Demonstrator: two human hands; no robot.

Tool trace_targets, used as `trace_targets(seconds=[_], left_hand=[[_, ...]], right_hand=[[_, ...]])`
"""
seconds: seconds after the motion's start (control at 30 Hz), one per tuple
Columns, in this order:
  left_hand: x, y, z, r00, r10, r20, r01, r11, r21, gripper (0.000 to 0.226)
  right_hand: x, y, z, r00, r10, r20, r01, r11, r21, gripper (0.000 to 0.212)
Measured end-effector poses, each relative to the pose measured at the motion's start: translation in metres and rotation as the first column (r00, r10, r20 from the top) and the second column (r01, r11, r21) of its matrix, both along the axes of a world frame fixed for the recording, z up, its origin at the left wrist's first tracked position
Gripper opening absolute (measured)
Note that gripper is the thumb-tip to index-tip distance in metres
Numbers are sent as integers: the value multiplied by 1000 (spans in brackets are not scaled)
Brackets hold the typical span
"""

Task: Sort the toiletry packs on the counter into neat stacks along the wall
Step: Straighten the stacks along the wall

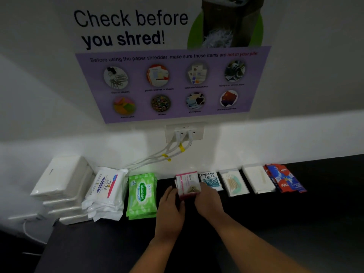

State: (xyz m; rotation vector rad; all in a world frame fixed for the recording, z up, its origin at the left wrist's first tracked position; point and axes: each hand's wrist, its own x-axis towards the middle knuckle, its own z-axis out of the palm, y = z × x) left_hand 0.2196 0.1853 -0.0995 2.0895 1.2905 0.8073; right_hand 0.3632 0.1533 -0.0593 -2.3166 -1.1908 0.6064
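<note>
Black counter [295,223] under a "Check before you shred!" poster [173,83]; eight sorts line the wall [295,138]. Left hand [171,211] and right hand [207,201] grip pink Dove sachets [188,182] between Sanicare wipes [142,195] and Cream Silk sachets [209,181].

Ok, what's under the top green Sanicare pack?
More green packs, only their front edges showing below the top Sanicare pack. How many there are, and the counter beneath them, stay covered.
</note>
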Motion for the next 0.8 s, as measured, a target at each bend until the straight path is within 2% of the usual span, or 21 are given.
trace_targets(seconds=[0.23,0.37,0.63,0.7,0.8], left_hand=[[-48,-28,18,977,155,150,-153,988,-26,36],[-80,-40,8,928,270,258,-277,961,-8,40],[-104,-37,4,915,376,148,-371,927,-61,29],[-107,-34,4,908,401,125,-396,916,-63,26],[-111,-26,3,894,428,134,-421,903,-80,27]], right_hand=[[3,30,6,976,-62,-208,53,998,-46,27],[4,36,3,970,-65,-236,49,996,-74,26],[2,35,-3,966,-69,-248,57,997,-54,26],[-6,29,0,979,-81,-190,84,996,8,27],[-34,17,4,998,-45,-38,54,957,285,27]])
